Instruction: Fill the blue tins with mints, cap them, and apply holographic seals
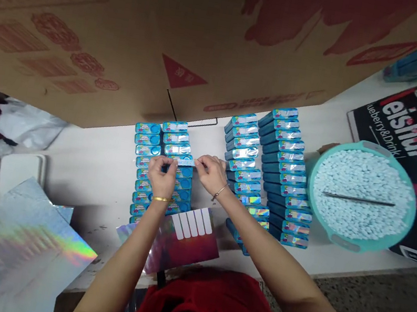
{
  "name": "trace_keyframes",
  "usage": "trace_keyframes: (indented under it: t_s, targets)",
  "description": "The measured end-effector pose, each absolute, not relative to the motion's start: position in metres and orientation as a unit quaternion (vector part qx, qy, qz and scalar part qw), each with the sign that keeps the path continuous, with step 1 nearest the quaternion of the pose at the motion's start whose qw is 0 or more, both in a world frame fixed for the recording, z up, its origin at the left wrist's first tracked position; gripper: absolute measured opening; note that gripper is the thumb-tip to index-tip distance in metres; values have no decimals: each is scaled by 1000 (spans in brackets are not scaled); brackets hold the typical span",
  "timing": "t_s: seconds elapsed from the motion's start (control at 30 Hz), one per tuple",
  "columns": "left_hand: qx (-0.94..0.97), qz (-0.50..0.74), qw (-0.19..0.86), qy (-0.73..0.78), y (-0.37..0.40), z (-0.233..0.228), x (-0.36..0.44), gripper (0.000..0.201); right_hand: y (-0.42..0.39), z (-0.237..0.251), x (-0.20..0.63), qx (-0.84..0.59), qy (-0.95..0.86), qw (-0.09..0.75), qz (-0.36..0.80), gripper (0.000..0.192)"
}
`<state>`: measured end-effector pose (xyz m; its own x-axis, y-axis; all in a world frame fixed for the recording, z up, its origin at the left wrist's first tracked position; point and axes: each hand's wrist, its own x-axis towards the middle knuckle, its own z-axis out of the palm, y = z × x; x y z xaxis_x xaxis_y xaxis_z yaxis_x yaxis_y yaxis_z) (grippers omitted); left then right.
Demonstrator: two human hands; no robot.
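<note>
Between my two hands a small shiny sticker strip [186, 163] is stretched over a row of blue tins [182, 183]. My left hand [162, 176] pinches its left end, and my right hand [210, 173] pinches the right end. Some tins at the far end of this row carry a pale strip on top, while the nearer ones show bare round marks. Below my hands lies a holographic sticker sheet [193, 246] with several white label-shaped gaps, partly under my left forearm. To the right stand two rows of blue tins [286, 158] with shiny strips on them.
A large cardboard box [133, 31] walls off the back. On the right, a teal basin [356, 239] of small white pellets holds a dark stick [359, 199], beside a black printed carton [398, 124]. Silver holographic sheets [27, 237] and a plastic bag [30, 123] lie left.
</note>
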<state>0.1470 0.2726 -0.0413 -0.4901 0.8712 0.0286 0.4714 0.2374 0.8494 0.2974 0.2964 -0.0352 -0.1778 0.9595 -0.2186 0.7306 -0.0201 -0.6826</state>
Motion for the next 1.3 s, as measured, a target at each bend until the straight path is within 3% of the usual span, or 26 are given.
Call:
trace_keyframes:
  t_s: [0.43,0.6,0.7,0.83,0.97,1.03,1.13,1.3]
  targets:
    - [513,257,114,811,279,-53,153,15,294,-73,295,-636,-672,147,350,28]
    - [608,225,65,758,267,-46,143,18,275,-78,301,-619,-698,157,324,44]
    - [689,167,49,704,258,-44,142,30,268,-84,306,-556,-744,121,351,50]
    - [712,114,109,684,261,-35,136,32,275,-85,315,-530,-772,37,348,54]
    - [698,159,256,649,257,-11,106,28,273,-43,317,-579,-743,107,318,44]
    - [684,172,324,631,241,2,88,30,260,-14,308,-529,-775,139,317,41]
    - [682,132,393,603,202,12,72,38,228,12,289,-413,-845,86,328,33]
    - [742,71,335,576,157,0,80,21,192,-3,273,-397,-845,-19,358,26]
